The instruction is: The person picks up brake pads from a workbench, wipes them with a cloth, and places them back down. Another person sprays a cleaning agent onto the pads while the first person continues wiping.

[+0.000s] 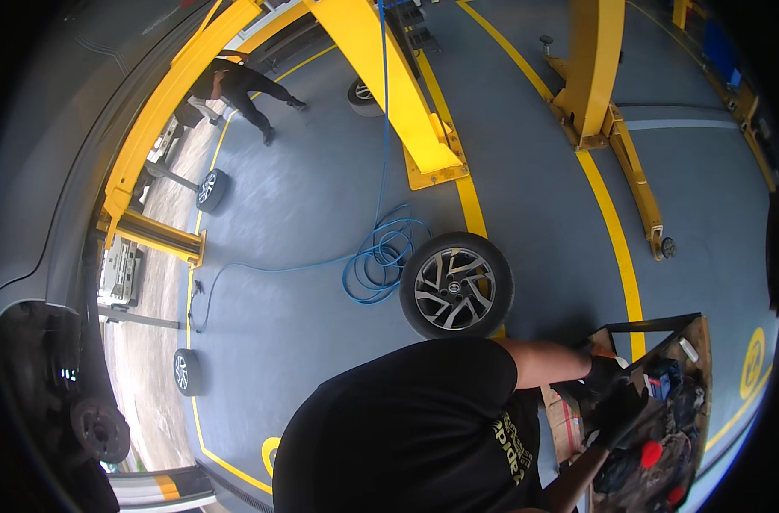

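Both my hands wear dark gloves and are close together over an open tool tray (708, 355) at the lower right. My left hand (606, 374) is the farther one, beside a small orange and white item (607, 352); its fingers blend into the dark background. Nearer, my right hand (620, 415) has its fingers partly apart, and I see nothing held in it. Close by in the tray are a blue box (660, 379), a white bottle (688, 349) and a red round piece (652, 453). Brown cardboard (564, 425) lies at its left side.
A wheel (455, 286) lies on the floor beside me, touching a coiled blue hose (377, 269). Yellow lift posts (389, 85) stand ahead. More wheels (210, 190) rest to the left. A raised car (30, 171) fills the left edge; another person (248, 85) stands far off.
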